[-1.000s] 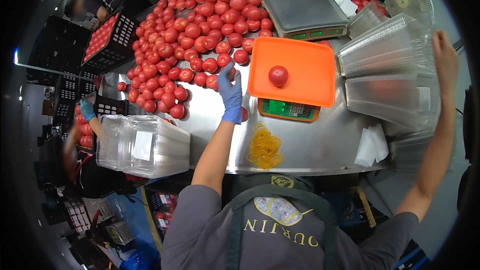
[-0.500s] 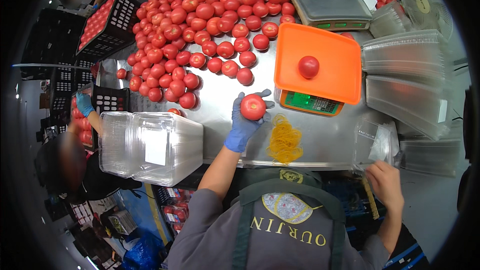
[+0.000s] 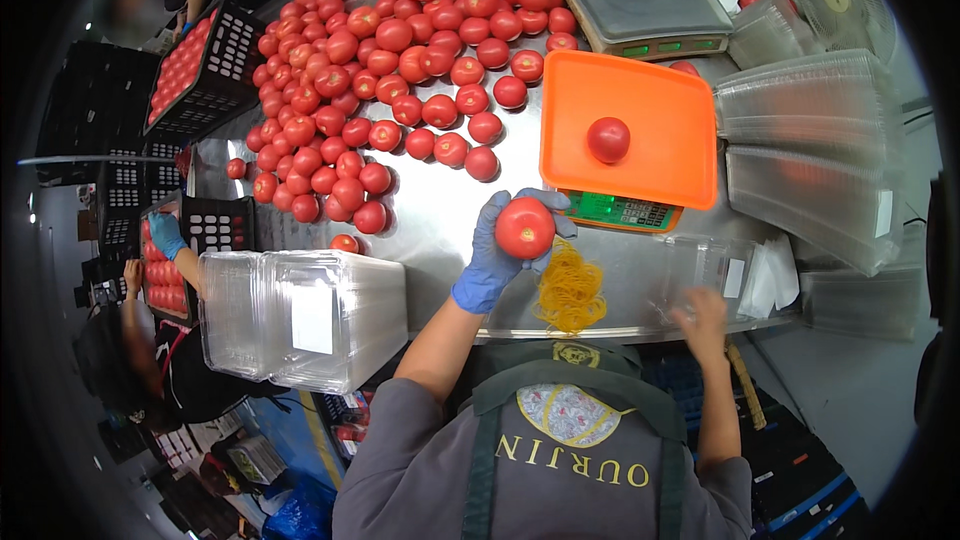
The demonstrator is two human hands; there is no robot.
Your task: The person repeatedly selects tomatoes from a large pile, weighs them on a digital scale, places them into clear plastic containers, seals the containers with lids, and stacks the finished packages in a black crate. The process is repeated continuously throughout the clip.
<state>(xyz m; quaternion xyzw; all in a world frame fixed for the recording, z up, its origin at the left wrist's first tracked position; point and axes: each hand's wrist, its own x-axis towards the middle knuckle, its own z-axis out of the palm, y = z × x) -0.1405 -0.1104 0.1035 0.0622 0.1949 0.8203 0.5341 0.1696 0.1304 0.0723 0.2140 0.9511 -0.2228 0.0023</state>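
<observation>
My blue-gloved left hand (image 3: 510,240) is wrapped round a red tomato (image 3: 525,228), held above the steel table just below the orange-and-green scale (image 3: 625,208). An orange tray (image 3: 665,150) on that scale carries one tomato (image 3: 608,140). My bare right hand (image 3: 700,318), smeared by motion, is at a clear plastic container (image 3: 700,268) by the table's front edge; whether it grips it, I cannot tell. Yellow rubber bands (image 3: 570,290) lie between my hands, and white sheets (image 3: 772,278) lie right of the container.
Many tomatoes (image 3: 395,35) cover the table's back left. A grey scale (image 3: 640,0) stands behind the tray. Stacked clear containers flank me at left (image 3: 355,320) and right (image 3: 800,110). Black crates (image 3: 225,55) and a co-worker's gloved hand (image 3: 167,235) are at left; a fan (image 3: 840,0) is at back right.
My left hand has picked up a tomato and moved right. My right hand has come down and inward from the container stacks, and a clear container now lies at the front right.
</observation>
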